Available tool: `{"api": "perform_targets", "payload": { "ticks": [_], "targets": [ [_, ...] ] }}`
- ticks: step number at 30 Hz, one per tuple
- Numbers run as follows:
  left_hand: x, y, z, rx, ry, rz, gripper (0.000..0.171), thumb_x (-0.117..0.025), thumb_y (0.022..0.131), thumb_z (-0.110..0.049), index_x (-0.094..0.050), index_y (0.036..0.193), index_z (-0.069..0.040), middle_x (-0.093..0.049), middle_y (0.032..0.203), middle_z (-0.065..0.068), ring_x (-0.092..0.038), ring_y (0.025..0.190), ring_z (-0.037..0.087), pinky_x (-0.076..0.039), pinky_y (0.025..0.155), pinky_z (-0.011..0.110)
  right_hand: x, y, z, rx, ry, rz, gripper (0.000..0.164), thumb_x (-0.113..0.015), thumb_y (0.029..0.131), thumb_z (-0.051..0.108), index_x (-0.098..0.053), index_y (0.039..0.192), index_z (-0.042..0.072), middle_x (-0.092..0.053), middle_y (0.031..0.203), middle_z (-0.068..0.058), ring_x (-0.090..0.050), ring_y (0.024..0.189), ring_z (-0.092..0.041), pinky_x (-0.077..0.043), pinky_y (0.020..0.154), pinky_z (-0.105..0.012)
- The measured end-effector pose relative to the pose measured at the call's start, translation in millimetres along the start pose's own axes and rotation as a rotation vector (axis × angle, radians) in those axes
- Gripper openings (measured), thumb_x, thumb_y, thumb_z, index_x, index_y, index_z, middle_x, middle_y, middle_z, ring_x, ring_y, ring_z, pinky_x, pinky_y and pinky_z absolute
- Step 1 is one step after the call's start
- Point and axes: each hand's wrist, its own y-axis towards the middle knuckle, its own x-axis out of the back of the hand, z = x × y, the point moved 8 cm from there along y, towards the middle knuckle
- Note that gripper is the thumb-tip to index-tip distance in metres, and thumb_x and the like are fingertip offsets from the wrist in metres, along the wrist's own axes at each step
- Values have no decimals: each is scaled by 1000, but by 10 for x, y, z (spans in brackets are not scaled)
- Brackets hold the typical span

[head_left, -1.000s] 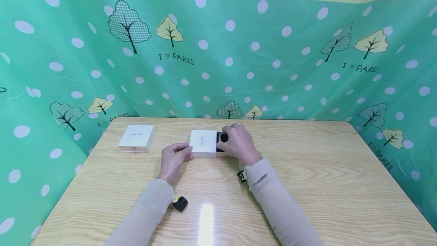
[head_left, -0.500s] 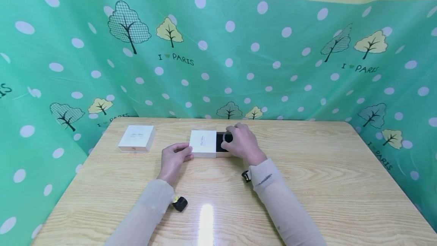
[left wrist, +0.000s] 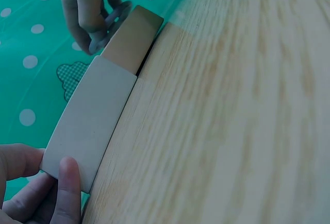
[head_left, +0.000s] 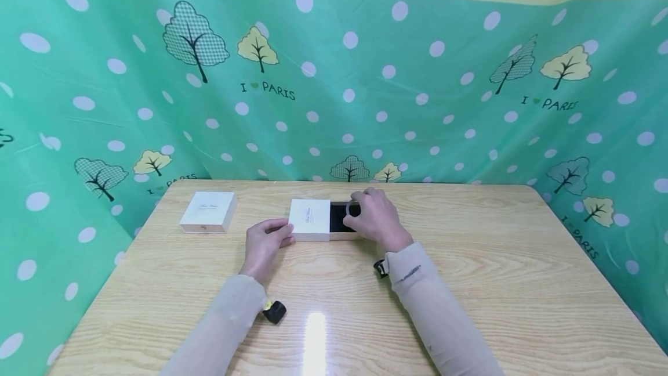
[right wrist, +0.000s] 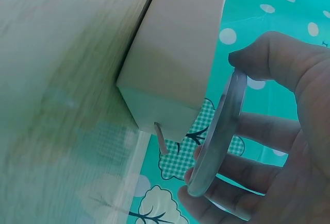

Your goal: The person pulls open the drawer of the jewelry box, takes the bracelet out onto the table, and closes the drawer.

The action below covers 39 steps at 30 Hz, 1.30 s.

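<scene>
A white box sleeve [head_left: 309, 216] lies on the table, its drawer [left wrist: 133, 37] sticking out to the right. Black lining [head_left: 338, 218] shows inside the drawer. My left hand [head_left: 263, 245] grips the sleeve's left end; in the left wrist view the thumb [left wrist: 69, 183] lies on its front side. Between thumb and fingers, my right hand [head_left: 377, 219] holds a pale, glassy bangle [right wrist: 219, 136] on edge over the drawer. The right wrist view shows a ribbon tab [right wrist: 161, 139] at the drawer's end. In the head view that hand covers the drawer's right end.
A second white box [head_left: 209, 211], shut, sits at the table's back left. The wooden table [head_left: 496, 260] ends at the back against a green dotted cloth [head_left: 365, 74]. Small black wrist devices [head_left: 275, 311] hang at both cuffs.
My right hand has shifted slightly right with the bangle, baring more of the drawer's black lining. The left hand and the sleeve stay practically where they were.
</scene>
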Motion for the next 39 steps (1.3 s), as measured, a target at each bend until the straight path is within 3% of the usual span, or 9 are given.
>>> {"api": "perform_targets", "payload": {
  "ticks": [30, 39],
  "targets": [
    [4, 15, 15, 7, 10, -2, 28, -68, 88, -7, -65, 114, 1, -57, 112, 17, -69, 82, 20, -56, 81, 28, -6, -53, -148, -39, -13, 41, 59, -70, 76, 33, -59, 128, 8, -55, 126, -14, -49, 113, -30, -47, 93, -45],
    [2, 29, 24, 8, 17, -10, 27, -68, 88, -7, -65, 114, 1, -56, 112, 17, -69, 82, 20, -56, 81, 28, 6, -67, -211, -48, -3, 39, 59, -71, 75, 33, -59, 128, 10, -55, 124, -13, -49, 109, -29, -48, 89, -45]
  ]
}}
